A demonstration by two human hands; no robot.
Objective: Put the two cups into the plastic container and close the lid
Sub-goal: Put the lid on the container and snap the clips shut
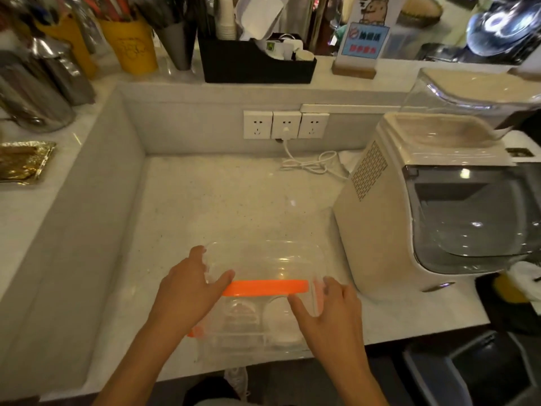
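A: Where's the plastic container (251, 326) sitting?

B: I see it at the near edge of the white counter (205, 206), clear-walled, right in front of me. Two cups (241, 316) lie inside it, side by side; I read them as pale and translucent, though through the plastic the shapes are blurry and I can't tell which way they face.

A: And the lid (263, 265)?

B: Clear, with an orange rim, tilted up over the container so the orange edge crosses the middle of the box. It isn't seated flat.

A: Hands?

B: My left hand (187, 291) grips the lid's left side, thumb on the orange rim, fingers curled over the clear edge. My right hand (328, 309) holds the right corner, fingers loosely spread, thumb pointing in along the rim.

A: Around it?

B: A cream machine (409, 200) with a smoky clear front stands just right of the container. Three wall sockets (285, 124) sit on the back wall, a white cable (310, 164) plugged into the middle one. Yellow cups (131, 45) stand on the ledge above
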